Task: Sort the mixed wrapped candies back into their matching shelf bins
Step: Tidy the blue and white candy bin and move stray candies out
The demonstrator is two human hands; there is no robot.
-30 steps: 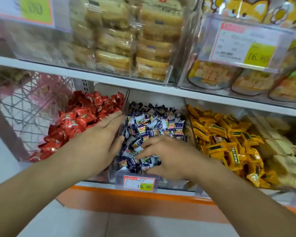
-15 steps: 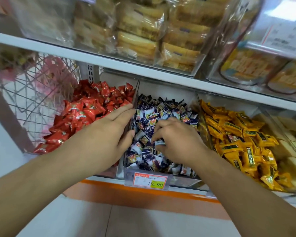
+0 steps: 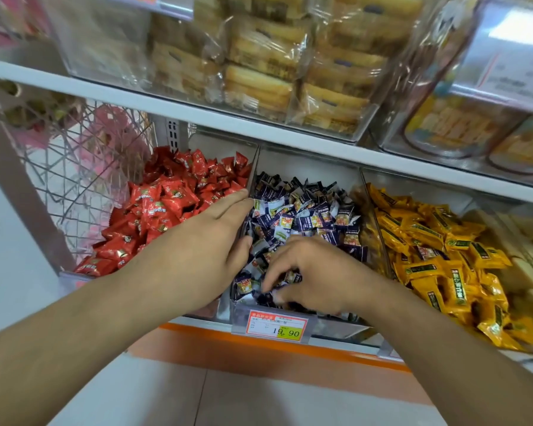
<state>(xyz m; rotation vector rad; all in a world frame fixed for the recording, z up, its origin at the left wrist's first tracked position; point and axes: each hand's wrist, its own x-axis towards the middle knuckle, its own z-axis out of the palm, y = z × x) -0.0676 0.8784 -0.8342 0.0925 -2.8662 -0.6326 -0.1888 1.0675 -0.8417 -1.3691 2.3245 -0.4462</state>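
Observation:
Three clear shelf bins stand side by side: red wrapped candies [image 3: 173, 204] on the left, dark purple-and-white candies [image 3: 305, 210] in the middle, yellow candies [image 3: 437, 250] on the right. My left hand [image 3: 203, 250] lies flat, fingers together, over the divider between the red and purple bins. My right hand [image 3: 314, 272] is palm down in the front of the purple bin, its fingers curled into the candies. Whether it pinches one I cannot tell.
A price tag reading 19.90 [image 3: 277, 329] hangs on the purple bin's front. The white shelf above [image 3: 197, 115] carries clear boxes of wrapped pastries [image 3: 259, 66]. A pink wire basket [image 3: 83, 167] stands left of the red bin. Pale bars fill a bin at far right [image 3: 530, 272].
My right hand went up toward the middle of the purple bin, then came back to its front edge. My left hand stayed on the divider. The view tilted.

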